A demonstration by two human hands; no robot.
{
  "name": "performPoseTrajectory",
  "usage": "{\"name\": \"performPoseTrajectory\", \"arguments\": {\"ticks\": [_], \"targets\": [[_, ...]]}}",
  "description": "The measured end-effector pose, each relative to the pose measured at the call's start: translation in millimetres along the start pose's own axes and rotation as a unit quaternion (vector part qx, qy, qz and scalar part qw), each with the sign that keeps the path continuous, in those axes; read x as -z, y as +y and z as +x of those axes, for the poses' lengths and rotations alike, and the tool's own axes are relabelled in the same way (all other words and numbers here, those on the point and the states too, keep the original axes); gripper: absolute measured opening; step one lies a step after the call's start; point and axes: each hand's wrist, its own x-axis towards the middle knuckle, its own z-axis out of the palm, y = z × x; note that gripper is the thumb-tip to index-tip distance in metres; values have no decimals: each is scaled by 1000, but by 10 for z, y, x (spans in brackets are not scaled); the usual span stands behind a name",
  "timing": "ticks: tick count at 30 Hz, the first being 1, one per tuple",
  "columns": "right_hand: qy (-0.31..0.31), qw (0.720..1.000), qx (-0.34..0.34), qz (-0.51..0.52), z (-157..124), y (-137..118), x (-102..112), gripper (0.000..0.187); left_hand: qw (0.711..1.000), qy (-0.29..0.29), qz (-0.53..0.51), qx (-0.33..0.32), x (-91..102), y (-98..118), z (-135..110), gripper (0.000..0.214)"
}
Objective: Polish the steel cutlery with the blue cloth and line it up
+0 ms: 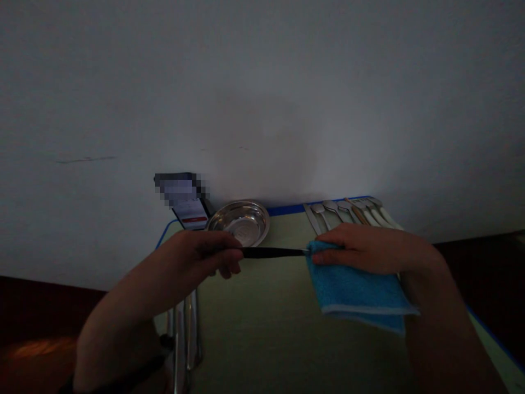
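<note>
Between my hands a piece of cutlery with a black handle (274, 252) is held level above the table. My left hand (209, 254) is closed round the handle's left end. My right hand (353, 247) pinches a blue cloth (353, 290) with a white edge round the other end, so whether it is a knife, fork or spoon is hidden. The cloth hangs down below my right hand. Just behind my left hand stands a shiny metal bowl (239, 221); its inside looks bare.
A row of spoons, forks and other cutlery (340, 210) lies at the back right. Several metal utensils (184, 334) lie at the left, partly behind my left arm. A phone (188, 202) leans on the wall (262, 98). The pale green table (254, 323) has a blue edge.
</note>
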Motion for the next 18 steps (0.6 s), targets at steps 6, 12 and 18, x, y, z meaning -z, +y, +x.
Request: {"name": "performPoseTrajectory", "arguments": {"ticks": [6, 12, 18], "targets": [[24, 999, -30, -31, -47, -18, -6, 53, 999, 24, 25, 7, -29, 48, 44, 22], [29, 998, -17, -48, 75, -188, -46, 49, 999, 8, 31, -19, -171, 312, 171, 21], [21, 999, 0, -38, 106, -180, -45, 47, 997, -25, 5, -67, -191, 331, 190, 29]]}}
